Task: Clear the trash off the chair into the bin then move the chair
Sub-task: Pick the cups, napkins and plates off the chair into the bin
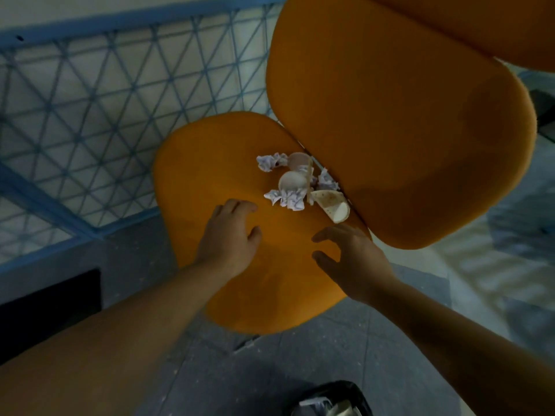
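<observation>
An orange chair (216, 175) fills the middle of the head view, its backrest (405, 139) rising at the right. A pile of trash lies at the back of the seat by the backrest: crumpled white paper (288, 199), another paper wad (270, 162), crushed paper cups (292, 181) and a flattened cup (332, 204). My left hand (229, 232) hovers over the seat just in front of the pile, fingers spread and holding nothing. To its right, my right hand (348, 259) is also open with fingers apart. A black bin (333, 399) with trash inside shows at the bottom edge.
A blue metal grille railing (99, 94) runs behind and left of the chair. Grey speckled floor (228, 373) lies under me. A second orange chair back (492, 25) juts in at the top right. A dark opening (45, 307) sits low on the left.
</observation>
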A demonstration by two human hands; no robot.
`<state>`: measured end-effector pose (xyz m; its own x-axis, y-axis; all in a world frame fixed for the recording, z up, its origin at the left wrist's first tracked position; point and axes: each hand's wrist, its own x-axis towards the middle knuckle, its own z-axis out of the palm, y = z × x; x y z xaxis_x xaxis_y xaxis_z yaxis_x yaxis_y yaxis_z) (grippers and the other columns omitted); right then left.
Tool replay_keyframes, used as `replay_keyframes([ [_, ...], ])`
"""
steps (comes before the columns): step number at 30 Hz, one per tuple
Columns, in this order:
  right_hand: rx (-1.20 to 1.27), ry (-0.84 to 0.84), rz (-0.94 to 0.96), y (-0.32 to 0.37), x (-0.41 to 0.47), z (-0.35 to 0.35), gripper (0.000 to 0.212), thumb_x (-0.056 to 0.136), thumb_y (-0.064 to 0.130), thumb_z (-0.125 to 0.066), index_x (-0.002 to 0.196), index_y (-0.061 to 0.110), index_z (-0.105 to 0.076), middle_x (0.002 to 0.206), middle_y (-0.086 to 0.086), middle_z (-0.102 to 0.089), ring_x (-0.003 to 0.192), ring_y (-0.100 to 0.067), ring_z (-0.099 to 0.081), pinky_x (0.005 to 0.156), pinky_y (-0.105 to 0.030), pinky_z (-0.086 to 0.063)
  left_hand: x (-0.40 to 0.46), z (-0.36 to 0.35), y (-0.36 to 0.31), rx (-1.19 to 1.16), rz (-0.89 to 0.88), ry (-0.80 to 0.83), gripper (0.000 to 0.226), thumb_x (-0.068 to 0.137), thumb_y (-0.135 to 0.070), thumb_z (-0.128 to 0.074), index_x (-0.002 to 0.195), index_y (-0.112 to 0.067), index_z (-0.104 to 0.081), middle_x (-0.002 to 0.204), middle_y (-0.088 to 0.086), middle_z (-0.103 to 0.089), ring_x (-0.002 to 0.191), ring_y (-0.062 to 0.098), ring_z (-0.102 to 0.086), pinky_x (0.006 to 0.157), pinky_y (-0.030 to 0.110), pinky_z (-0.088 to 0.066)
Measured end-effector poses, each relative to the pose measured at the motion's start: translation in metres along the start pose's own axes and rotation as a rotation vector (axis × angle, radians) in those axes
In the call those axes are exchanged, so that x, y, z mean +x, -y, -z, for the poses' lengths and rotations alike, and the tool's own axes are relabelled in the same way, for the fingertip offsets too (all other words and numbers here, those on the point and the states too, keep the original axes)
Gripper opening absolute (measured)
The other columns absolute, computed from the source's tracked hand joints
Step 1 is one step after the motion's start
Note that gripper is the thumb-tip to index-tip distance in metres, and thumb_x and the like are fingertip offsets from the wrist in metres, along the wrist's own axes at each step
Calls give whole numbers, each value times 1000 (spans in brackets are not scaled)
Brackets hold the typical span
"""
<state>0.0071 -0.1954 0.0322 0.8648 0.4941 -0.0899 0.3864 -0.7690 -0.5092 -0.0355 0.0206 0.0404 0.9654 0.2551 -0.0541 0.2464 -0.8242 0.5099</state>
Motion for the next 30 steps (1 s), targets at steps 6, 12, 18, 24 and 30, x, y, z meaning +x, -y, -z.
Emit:
replay_keyframes([
  [6, 40, -18, -21, -6, 46, -16, 45, 90, 39, -59, 132, 31, -44, 136, 6, -48, 123, -17, -43, 85, -35, -48, 53, -13, 11, -4, -62, -2, 39, 98, -26, -53, 136, -19, -46, 142, 3, -42, 129, 25, -37, 102, 42, -42],
  [12, 79, 0, -1, -10, 130, -39, 41, 88, 32, -63, 127, 29, -50, 132, 4, -49, 123, -19, -43, 88, -33, -42, 142, -22, 42, 1, -127, 46, 36, 99, -21, -52, 134, -17, -49, 142, 9, -44, 127, 33, -39, 103, 46, -39],
  [18, -102, 105, 40, -19, 191, -60, 54, 83, 26, -67, 133, 21, -47, 133, -3, -48, 124, -28, -41, 98, -38, -38, 229, -40, 57, 150, -271, 235, 59, 97, -13, -50, 149, -30, -27, 158, 4, -25, 142, 32, -21, 111, 49, -33],
  [24, -311, 172, 62, -35, 218, -78, 55, 70, 18, -72, 122, 17, -58, 120, -8, -58, 113, -35, -53, 82, -46, -52, 297, -66, 54, 394, -347, 484, 82, 92, -21, -58, 151, -38, -4, 163, -2, 6, 149, 33, 5, 115, 53, -22],
  [30, -293, 215, 129, -38, 230, -81, 48, 68, 16, -72, 115, 17, -60, 115, -7, -57, 102, -32, -56, 72, -43, -50, 315, -87, 69, 408, -393, 478, 64, 92, -22, -59, 147, -38, -29, 157, 4, -18, 141, 35, -17, 106, 50, -36],
])
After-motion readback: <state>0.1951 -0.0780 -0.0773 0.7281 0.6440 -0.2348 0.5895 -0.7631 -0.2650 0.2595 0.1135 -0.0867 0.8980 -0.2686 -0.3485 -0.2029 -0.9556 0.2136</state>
